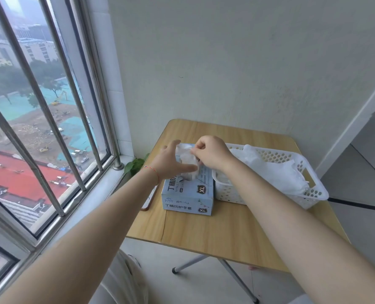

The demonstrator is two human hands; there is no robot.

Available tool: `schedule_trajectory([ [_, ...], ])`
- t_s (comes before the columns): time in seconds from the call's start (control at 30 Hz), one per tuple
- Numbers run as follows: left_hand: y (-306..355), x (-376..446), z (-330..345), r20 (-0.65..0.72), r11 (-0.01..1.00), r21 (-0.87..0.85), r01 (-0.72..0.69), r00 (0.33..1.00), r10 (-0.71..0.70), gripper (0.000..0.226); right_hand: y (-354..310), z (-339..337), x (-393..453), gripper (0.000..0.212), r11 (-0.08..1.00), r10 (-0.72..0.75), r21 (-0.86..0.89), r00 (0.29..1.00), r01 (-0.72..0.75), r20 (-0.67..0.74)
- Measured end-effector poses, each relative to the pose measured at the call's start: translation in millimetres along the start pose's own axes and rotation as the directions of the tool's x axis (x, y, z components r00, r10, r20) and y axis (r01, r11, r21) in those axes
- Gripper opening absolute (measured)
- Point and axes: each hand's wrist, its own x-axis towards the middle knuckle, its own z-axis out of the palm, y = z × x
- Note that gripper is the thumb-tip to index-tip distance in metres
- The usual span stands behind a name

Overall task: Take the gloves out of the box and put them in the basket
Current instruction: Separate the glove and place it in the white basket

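Observation:
A light blue glove box [188, 194] marked XL stands on the small wooden table [221, 235]. White gloves [187, 160] stick up out of its top opening. My left hand [171, 160] lies spread over the box top, thumb and fingers straight beside the gloves. My right hand [212, 152] hovers over the box and pinches the top of the white gloves with curled fingers. Just right of the box stands a white perforated basket [313, 189], touching it, with several white gloves [276, 172] piled inside.
A phone [150, 198] lies flat at the table's left edge beside the box. A green plant [135, 165] shows between table and window sill. Barred window on the left, plain wall behind, floor and a white object below the table.

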Motion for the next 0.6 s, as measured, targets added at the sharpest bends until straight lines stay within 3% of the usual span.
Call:
schedule_trajectory([
  [0.13,-5,0,5,0.002,0.997,0.075,0.019,1.0,-0.02,0.116,-3,2,1,0.014,0.992,0.007,0.127,1.0,-0.005,-0.015],
  [0.33,-12,-3,-4,0.063,0.979,0.202,0.004,0.998,-0.017,0.116,2,-2,6,0.016,0.965,0.086,0.256,0.99,-0.055,-0.111],
  [0.47,-2,-2,-10,0.13,0.999,0.04,0.013,0.991,-0.018,0.101,1,-4,1,0.037,0.984,0.113,0.138,0.993,-0.108,-0.026],
  [0.53,3,-2,-10,0.097,0.997,-0.064,0.037,0.995,-0.03,0.084,1,-6,-4,0.054,0.989,0.145,-0.011,0.988,-0.144,0.052],
  [0.6,6,-2,-6,0.031,0.994,-0.099,0.053,0.998,-0.05,0.072,3,-5,-8,0.056,0.968,0.2,-0.173,0.975,-0.181,0.096],
])
